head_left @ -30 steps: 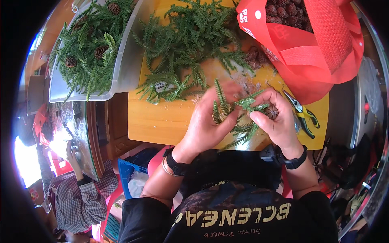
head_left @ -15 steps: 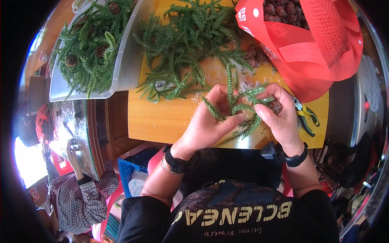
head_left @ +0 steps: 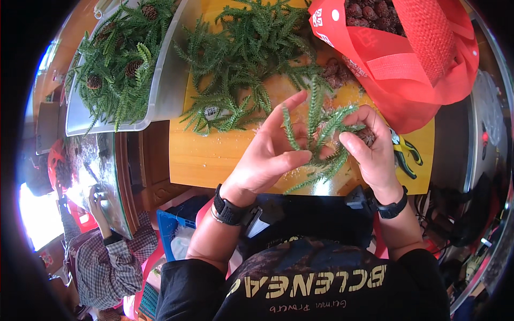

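A green artificial pine sprig point(head_left: 316, 115) with several needled branches is held above the table, between my hands. My right hand point(head_left: 377, 163) is closed around its right side, thumb pressed against the branches. A brown pine cone point(head_left: 367, 136) sits within the curled fingers of that hand, partly hidden. My left hand point(head_left: 259, 160) is at the sprig's left, index finger stretched upward and thumb apart from it, the thumb tip by the lower branches. Whether its other fingers touch the sprig is hidden. Yellow-and-black pliers point(head_left: 407, 155) lie just right of my right hand.
More green sprigs point(head_left: 241, 59) are heaped on the yellow table point(head_left: 209, 166). A translucent bin point(head_left: 155, 107) of sprigs with cones stands left. A red bag point(head_left: 407, 80) of pine cones stands right, loose cones point(head_left: 336, 74) beside it. Another person's sleeve point(head_left: 110, 267) shows lower left.
My left hand has loosened from the sprig and moved slightly left, its index finger now extended. The sprig's branches stand a little higher and more spread. My right hand keeps its hold.
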Motion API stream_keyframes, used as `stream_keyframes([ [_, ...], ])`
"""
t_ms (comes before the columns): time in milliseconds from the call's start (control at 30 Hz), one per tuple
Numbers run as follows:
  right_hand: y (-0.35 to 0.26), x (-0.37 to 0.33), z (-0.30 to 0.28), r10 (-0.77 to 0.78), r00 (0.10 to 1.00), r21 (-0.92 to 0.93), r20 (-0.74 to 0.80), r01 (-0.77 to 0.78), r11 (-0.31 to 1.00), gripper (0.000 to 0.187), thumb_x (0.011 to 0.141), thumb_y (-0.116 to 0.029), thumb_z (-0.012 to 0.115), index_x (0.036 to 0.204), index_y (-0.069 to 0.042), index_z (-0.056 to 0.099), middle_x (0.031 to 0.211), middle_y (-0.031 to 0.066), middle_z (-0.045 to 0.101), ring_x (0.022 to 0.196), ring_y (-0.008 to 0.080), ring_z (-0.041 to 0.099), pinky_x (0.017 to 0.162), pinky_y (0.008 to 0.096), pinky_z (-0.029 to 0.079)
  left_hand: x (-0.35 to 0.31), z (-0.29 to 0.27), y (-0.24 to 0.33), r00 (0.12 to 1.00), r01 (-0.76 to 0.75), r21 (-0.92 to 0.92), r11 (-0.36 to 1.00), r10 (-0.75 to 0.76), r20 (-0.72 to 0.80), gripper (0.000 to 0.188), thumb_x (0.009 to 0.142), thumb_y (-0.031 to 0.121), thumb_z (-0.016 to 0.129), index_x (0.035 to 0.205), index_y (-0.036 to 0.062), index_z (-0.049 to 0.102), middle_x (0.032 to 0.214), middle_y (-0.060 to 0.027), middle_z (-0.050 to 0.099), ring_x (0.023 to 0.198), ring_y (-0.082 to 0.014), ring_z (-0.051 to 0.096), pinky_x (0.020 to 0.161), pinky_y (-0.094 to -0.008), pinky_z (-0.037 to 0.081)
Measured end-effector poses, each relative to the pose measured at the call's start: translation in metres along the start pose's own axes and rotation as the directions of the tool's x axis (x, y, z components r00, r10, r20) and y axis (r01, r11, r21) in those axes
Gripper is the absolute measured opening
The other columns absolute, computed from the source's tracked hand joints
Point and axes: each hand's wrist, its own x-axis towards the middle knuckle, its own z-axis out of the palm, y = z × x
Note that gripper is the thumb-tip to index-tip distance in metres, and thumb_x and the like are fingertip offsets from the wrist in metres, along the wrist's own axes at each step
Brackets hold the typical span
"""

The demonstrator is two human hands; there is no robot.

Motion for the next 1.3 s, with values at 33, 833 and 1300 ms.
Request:
stream_keyframes([
  [33,0.0,0.0,0.001,0.001,1.0,0.0,0.0,-0.001,1.0,0.016,0.082,-0.006,0.062,0.092,-0.004,0.05,0.076,-0.0052,0.05,0.062,-0.0013,0.041,0.054,0.0144,0.033,0.0,-0.003,-0.002,1.0,0.0,0.0,1.0,0.0,-0.001,0.075,0.079,-0.001,0.056,0.141,0.0046,0.013,0.111,-0.014,0.055,0.1,-0.0224,0.058,0.088,-0.0343,0.046],
  [833,-0.002,-0.002,0.002,-0.012,1.0,0.011,0.028,0.012,1.0,0.02,0.079,-0.003,0.062,0.091,-0.003,0.046,0.083,0.0032,0.056,0.075,0.0054,0.051,0.067,0.0195,0.041,0.002,-0.01,-0.008,0.985,0.016,-0.153,0.988,-0.042,-0.165,0.062,0.077,-0.003,0.065,0.131,-0.0003,0.035,0.095,-0.0002,0.052,0.086,-0.0076,0.049,0.078,-0.0213,0.042],
  [1300,-0.001,-0.005,0.006,0.032,0.966,-0.046,0.256,-0.021,0.999,0.022,0.077,-0.005,0.067,0.094,-0.002,0.052,0.087,0.0023,0.056,0.079,0.0065,0.052,0.07,0.0204,0.042,-0.005,-0.01,-0.005,0.998,0.061,0.004,0.998,-0.061,0.007,0.046,0.072,-0.001,0.072,0.113,0.0009,0.053,0.103,-0.0031,0.058,0.088,-0.0078,0.055,0.079,-0.0229,0.046],
])
